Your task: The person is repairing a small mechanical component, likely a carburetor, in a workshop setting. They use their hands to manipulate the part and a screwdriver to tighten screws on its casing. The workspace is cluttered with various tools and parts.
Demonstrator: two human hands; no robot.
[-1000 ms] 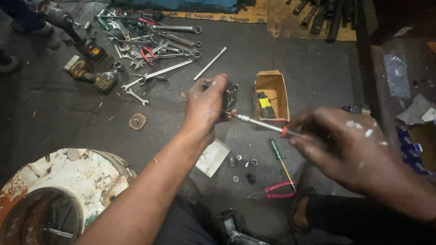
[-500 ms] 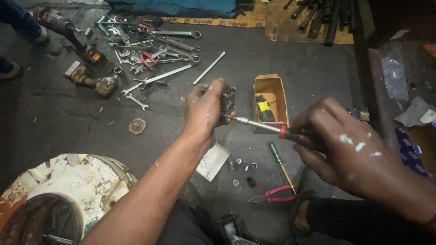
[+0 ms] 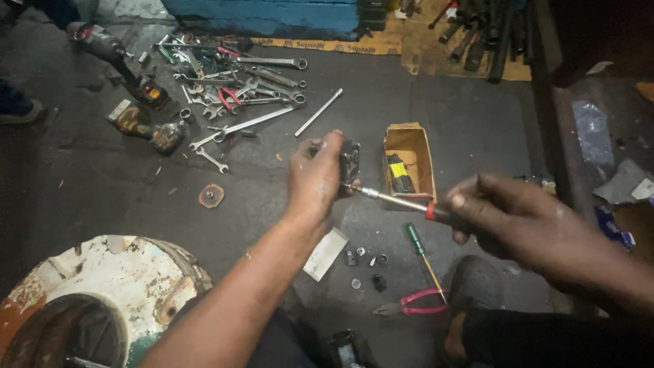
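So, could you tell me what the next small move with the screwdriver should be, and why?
Probably turn the screwdriver in place with the right hand. Its tip already meets the small black part, which the left hand grips and holds off the floor, so the tool looks seated; the screw itself is too small to see.

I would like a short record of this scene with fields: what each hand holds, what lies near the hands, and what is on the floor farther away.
left hand: grips a small dark part, raised above the floor
right hand: holds a screwdriver by its handle, tip against the dark part
below the hands: green-handled screwdriver, pink-handled pliers, small loose fasteners, white card
beside: open cardboard box
far left: pile of wrenches
near left: rusty white drum
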